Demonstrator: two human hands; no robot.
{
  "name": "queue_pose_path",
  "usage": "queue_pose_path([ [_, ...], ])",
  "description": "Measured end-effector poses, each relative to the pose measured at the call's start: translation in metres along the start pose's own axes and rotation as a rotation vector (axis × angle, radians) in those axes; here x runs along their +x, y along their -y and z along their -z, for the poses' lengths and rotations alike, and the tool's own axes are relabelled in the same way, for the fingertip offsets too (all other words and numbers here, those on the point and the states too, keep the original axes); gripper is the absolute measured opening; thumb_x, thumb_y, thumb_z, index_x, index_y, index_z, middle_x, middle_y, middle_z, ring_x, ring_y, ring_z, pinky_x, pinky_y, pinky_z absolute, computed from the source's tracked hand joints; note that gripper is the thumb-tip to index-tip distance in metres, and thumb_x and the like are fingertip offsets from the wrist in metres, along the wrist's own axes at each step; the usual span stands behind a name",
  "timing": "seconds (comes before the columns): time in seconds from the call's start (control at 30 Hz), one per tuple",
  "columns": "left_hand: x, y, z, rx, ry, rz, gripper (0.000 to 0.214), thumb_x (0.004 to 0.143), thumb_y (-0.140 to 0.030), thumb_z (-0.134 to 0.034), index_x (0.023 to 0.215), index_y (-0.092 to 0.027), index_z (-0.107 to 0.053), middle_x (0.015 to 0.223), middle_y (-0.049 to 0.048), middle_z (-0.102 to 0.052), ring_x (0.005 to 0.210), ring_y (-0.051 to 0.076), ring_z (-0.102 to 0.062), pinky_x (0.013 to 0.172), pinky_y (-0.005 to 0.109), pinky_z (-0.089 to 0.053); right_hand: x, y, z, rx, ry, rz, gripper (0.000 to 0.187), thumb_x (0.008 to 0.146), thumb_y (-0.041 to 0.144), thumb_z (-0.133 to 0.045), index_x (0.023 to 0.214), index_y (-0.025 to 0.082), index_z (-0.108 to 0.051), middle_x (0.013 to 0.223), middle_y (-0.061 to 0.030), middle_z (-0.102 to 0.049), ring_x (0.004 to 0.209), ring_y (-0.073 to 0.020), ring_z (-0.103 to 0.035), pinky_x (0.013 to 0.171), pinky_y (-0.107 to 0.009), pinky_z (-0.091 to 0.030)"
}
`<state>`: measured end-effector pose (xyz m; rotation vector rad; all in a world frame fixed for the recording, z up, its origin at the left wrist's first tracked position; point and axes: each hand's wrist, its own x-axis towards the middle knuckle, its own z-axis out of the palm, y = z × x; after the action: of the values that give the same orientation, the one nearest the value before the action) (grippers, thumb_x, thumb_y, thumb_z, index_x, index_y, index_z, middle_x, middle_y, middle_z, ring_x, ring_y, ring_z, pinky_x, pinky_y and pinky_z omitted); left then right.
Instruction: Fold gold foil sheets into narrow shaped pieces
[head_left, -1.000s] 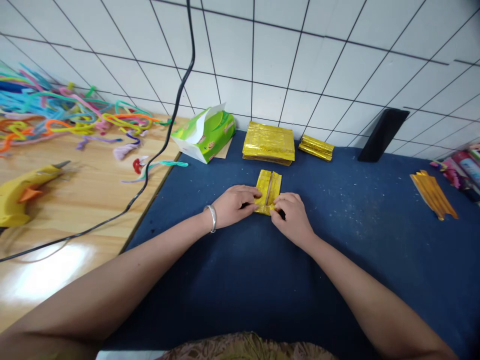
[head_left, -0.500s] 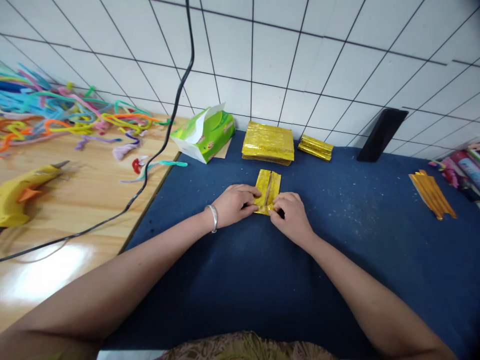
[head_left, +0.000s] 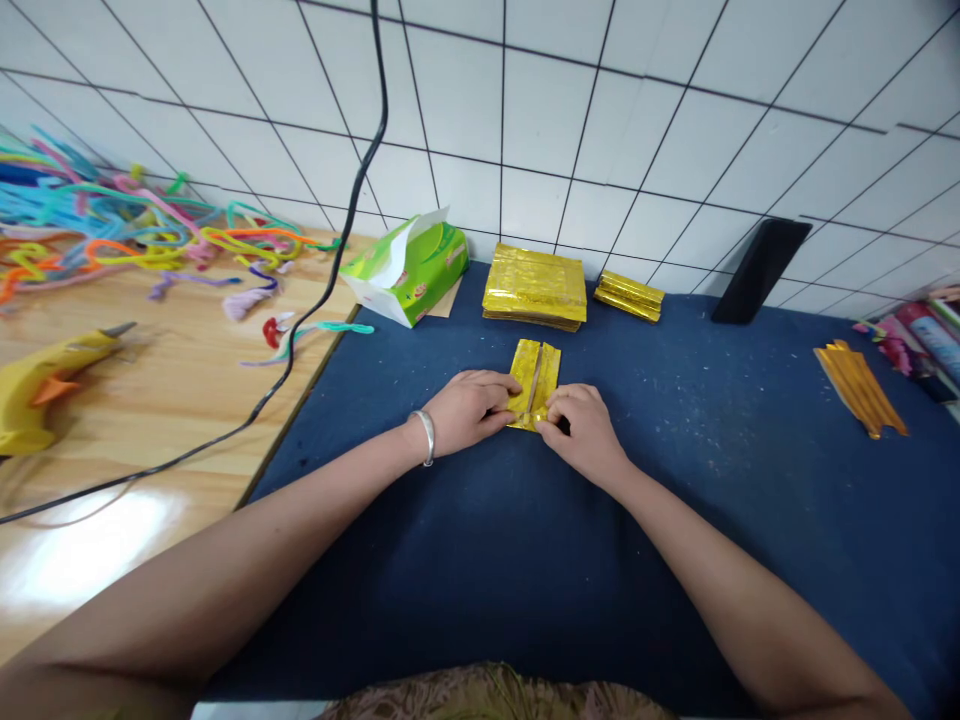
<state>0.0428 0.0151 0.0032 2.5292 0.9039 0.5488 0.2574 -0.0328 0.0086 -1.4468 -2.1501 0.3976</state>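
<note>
While the left hand (head_left: 472,412) is curling narrowly onto the gold sheet (head_left: 523,372) at its left edge, the right hand (head_left: 585,435) is pinching its near right corner. The gold sheet (a brown slit is showing down its middle) is lying on the tabletop (head_left: 487,560), just nearer than the stack (head_left: 534,283). A green box (head_left: 431,268) is sitting left of the stack.
</note>
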Motion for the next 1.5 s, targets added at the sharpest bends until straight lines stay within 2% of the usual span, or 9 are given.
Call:
queue_pose_path([
  [0.4,-0.002,0.001,0.004,-0.069,0.009,0.017,0.004,0.082,-0.022,-0.053,0.085,-0.019,-0.052,0.115,0.0049,-0.059,0.107,0.019,-0.055,0.094,0.039,-0.040,0.002,-0.002,0.005,0.051,0.046,-0.004,0.008,0.074,0.025,-0.062,0.075,0.022,-0.054,0.086,-0.0008,-0.060,0.090,-0.0195,-0.052,0.085,-0.036,-0.036],
  [0.53,-0.004,-0.001,0.005,-0.014,-0.007,-0.013,0.014,0.083,-0.017,-0.049,0.096,-0.020,-0.053,0.129,0.0067,-0.049,0.118,0.020,-0.046,0.096,0.040,-0.038,0.000,-0.002,0.005,0.046,0.039,-0.027,0.011,0.074,0.023,-0.062,0.083,0.022,-0.056,0.092,-0.0016,-0.059,0.095,-0.0202,-0.050,0.086,-0.036,-0.035],
  [0.63,-0.006,0.001,0.005,0.065,0.029,-0.083,0.022,0.084,-0.014,-0.045,0.100,-0.023,-0.058,0.135,0.0054,-0.043,0.120,0.022,-0.044,0.097,0.041,-0.035,0.000,-0.002,0.005,0.040,0.040,-0.038,0.013,0.074,0.023,-0.061,0.087,0.022,-0.056,0.094,-0.0019,-0.059,0.096,-0.0201,-0.050,0.086,-0.035,-0.035],
  [0.8,-0.006,0.009,0.002,0.095,0.054,-0.162,0.034,0.084,-0.011,-0.044,0.105,-0.031,-0.062,0.133,0.0011,-0.047,0.118,0.019,-0.045,0.098,0.041,-0.032,0.000,-0.002,0.006,0.044,0.075,-0.001,0.004,0.078,0.022,-0.057,0.081,0.022,-0.060,0.092,-0.0015,-0.059,0.096,-0.0190,-0.049,0.087,-0.035,-0.034],
  [0.97,-0.006,0.015,0.000,0.055,0.056,-0.160,0.030,0.084,-0.012,-0.048,0.100,-0.032,-0.064,0.127,-0.0011,-0.053,0.118,0.016,-0.046,0.099,0.039,-0.032,-0.003,0.000,0.005,0.004,0.056,0.033,0.011,0.082,0.021,-0.054,0.085,0.024,-0.065,0.095,-0.0018,-0.058,0.099,-0.0181,-0.048,0.089,-0.036,-0.034],
  [1.17,-0.007,0.017,-0.001,0.087,0.072,-0.162,0.032,0.084,-0.013,-0.047,0.102,-0.033,-0.064,0.129,-0.0018,-0.052,0.120,0.016,-0.045,0.101,0.040,-0.032,-0.008,-0.003,0.007,-0.175,0.068,0.191,0.026,0.087,0.020,-0.048,0.098,0.033,-0.067,0.116,-0.0023,-0.053,0.117,-0.0212,-0.038,0.092,-0.039,-0.034],
  [1.3,-0.008,0.014,0.009,0.135,0.132,-0.213,0.036,0.084,-0.011,-0.045,0.107,-0.032,-0.062,0.132,0.0002,-0.050,0.125,0.017,-0.041,0.103,0.042,-0.029,-0.009,-0.003,0.017,-0.358,0.134,0.356,0.033,0.088,0.015,-0.045,0.109,0.035,-0.062,0.129,-0.0027,-0.048,0.127,-0.0250,-0.029,0.094,-0.043,-0.033],
  [1.4,-0.009,0.012,0.019,0.172,0.228,-0.263,0.046,0.082,-0.006,-0.042,0.117,-0.034,-0.055,0.138,0.0003,-0.044,0.130,0.016,-0.035,0.106,0.041,-0.026,-0.011,0.009,0.026,-0.466,0.197,0.470,0.035,0.089,0.013,-0.043,0.116,0.028,-0.057,0.134,-0.0057,-0.046,0.131,-0.0262,-0.025,0.095,-0.045,-0.033],
  [1.5,-0.009,0.010,0.026,0.214,0.306,-0.271,0.057,0.078,-0.002,-0.042,0.124,-0.036,-0.049,0.141,-0.0010,-0.039,0.133,0.015,-0.030,0.108,0.040,-0.021,-0.015,0.025,0.029,-0.561,0.230,0.492,0.033,0.091,0.014,-0.038,0.120,0.014,-0.054,0.134,-0.0133,-0.046,0.133,-0.0266,-0.023,0.097,-0.044,-0.032],
])
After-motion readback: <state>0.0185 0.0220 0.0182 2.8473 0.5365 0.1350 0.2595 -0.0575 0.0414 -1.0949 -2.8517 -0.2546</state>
